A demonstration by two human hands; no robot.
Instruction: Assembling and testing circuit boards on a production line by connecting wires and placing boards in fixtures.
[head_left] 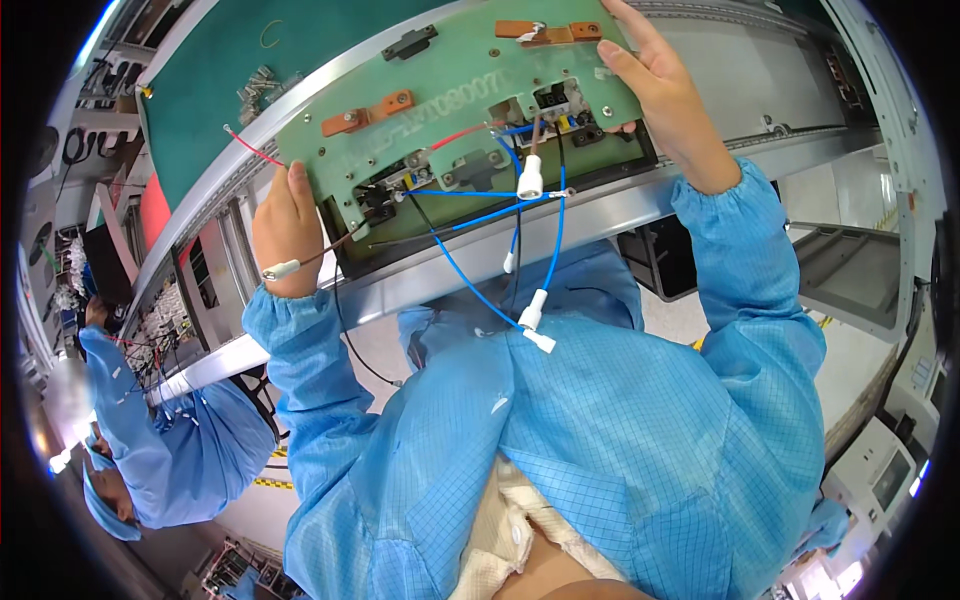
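Between my hands is a green fixture board (455, 100), tilted over the metal rail. At its left edge, my left hand (287, 228) is closed on the board, fingers pointing up. My right hand (668, 100) grips the right end, thumb on top and some fingertips underneath. Two cut-outs hold small wired components (570, 112). Blue, black, brown and red wires hang from them toward me. Several end in white sleeved terminals (530, 180); one white sleeve (281, 270) lies against my left hand. Brown clamp bars (368, 113) and dark handles (410, 42) are fixed on the board.
A metal rail (420, 298) runs along the bench's near side. Loose small metal parts (262, 90) lie on the green mat (215, 70). To the left, a co-worker in blue (185, 440) sits by bundled wires (165, 340). A dark crate (660, 262) stands below right.
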